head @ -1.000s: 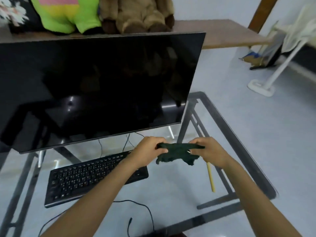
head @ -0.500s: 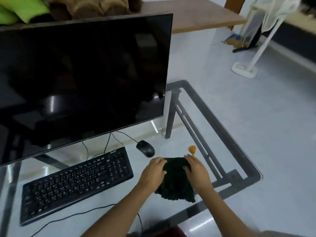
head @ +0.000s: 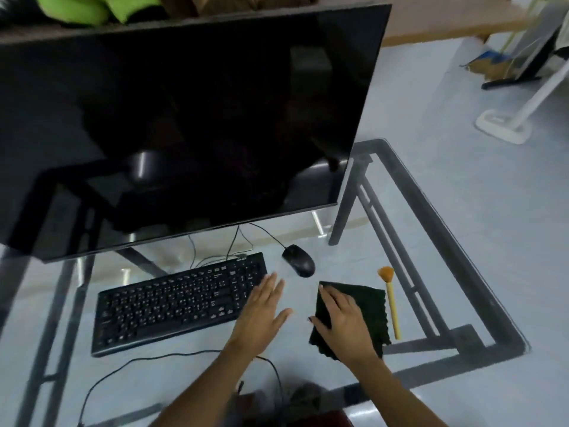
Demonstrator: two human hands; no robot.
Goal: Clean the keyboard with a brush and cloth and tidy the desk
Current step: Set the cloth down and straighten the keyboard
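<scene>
A black keyboard [head: 181,300] lies on the glass desk [head: 480,306], angled up to the right. A dark green cloth [head: 369,306], folded flat, lies right of it. My right hand [head: 341,325] rests flat on the cloth's left half, fingers spread. My left hand [head: 263,315] hovers open just off the keyboard's right end, holding nothing. A brush [head: 390,300] with an orange tuft and a yellow handle lies right beside the cloth's right edge.
A black mouse [head: 298,260] sits behind the cloth, its cable running under the big dark monitor [head: 184,124]. A loose black cable [head: 172,359] curls along the desk's near edge. A white stand base [head: 502,126] is on the floor at right.
Both hands held the cloth up, then lowered it to the desk. My left hand has let go and moved left toward the keyboard. My right hand now lies flat on it.
</scene>
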